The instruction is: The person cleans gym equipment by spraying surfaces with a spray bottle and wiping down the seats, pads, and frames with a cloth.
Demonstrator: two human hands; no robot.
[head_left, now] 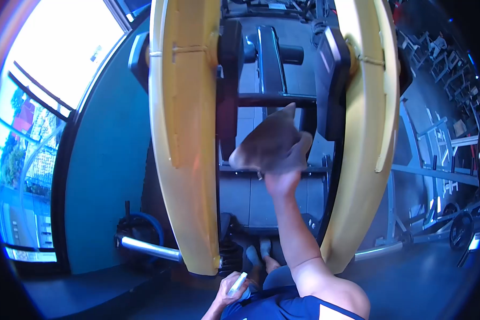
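Observation:
My right arm stretches forward between two yellow machine arms [186, 133]. At its end, my right hand [284, 182] grips a grey-brown cloth [266, 141], smeared by motion, which hides most of the fingers. The cloth overlaps a black crossbar of the machine in this view. Low down near my body, my left hand [229, 284] is closed round a small bottle with a white spray top [237, 284]; the lower part of the bottle is hidden by the fingers.
Black pads [333, 80] line the inner sides of the yellow arms. Metal weight bars [150, 248] stick out to either side at the bottom. A teal wall [104, 144] and a bright window [29, 181] stand to the left. Gym racks [437, 133] fill the right side.

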